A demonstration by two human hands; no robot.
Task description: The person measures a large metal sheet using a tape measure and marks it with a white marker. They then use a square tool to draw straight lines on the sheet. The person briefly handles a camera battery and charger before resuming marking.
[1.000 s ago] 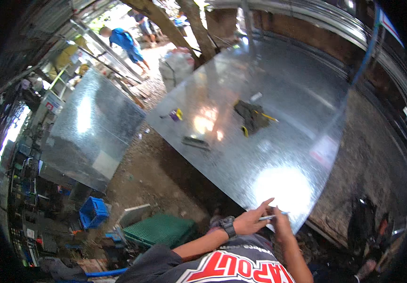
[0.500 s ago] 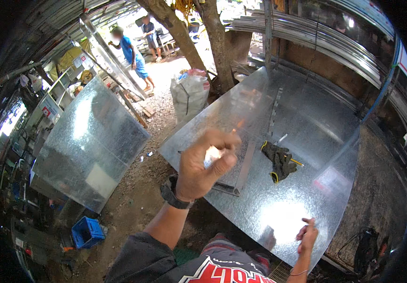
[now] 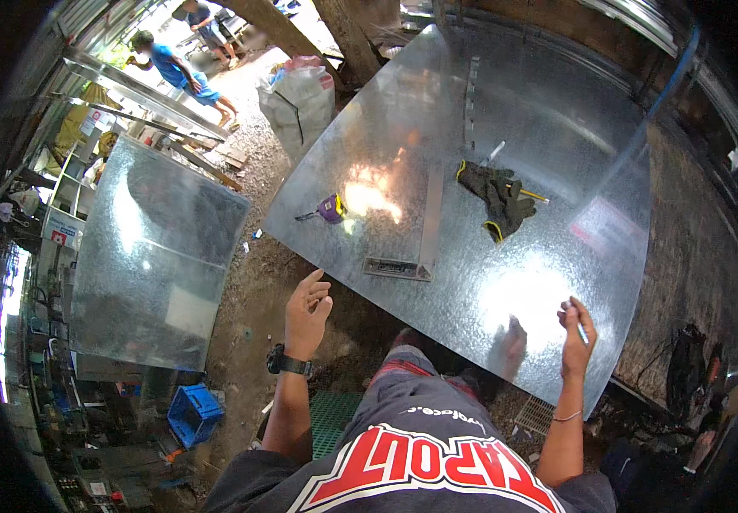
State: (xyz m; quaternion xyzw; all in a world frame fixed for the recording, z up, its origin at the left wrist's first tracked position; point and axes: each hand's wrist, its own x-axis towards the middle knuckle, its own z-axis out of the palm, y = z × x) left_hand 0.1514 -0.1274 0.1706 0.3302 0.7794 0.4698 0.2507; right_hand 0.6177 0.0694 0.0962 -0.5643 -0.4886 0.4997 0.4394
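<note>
A large shiny galvanized metal sheet [image 3: 548, 179] lies flat in front of me. Beyond its near edge on my side, my left hand [image 3: 307, 312] hovers empty, its fingers loosely extended. My right hand [image 3: 576, 333] is over the sheet's right part, its fingers curled round a thin pale pen-like stick [image 3: 582, 333]. On the sheet lie a steel square [image 3: 429, 222], its stock near the front edge, and a purple and yellow tape measure [image 3: 331, 209]. Dark work gloves [image 3: 499, 201] with yellow cuffs rest beside a yellow pencil [image 3: 533, 196] and a white marker [image 3: 495, 152].
Another metal sheet [image 3: 159, 256] stands at the left, above a blue crate [image 3: 194, 415]. A stuffed white sack [image 3: 298, 107] and tree trunks [image 3: 347, 38] are beyond the far edge. Two people [image 3: 182, 73] are outside at the upper left. A dark board [image 3: 693, 231] lies at the right.
My left hand has dropped from high over the sheet to beside its near edge, uncovering the tape measure. The view has tilted down. My right hand still hangs over the sheet's right side.
</note>
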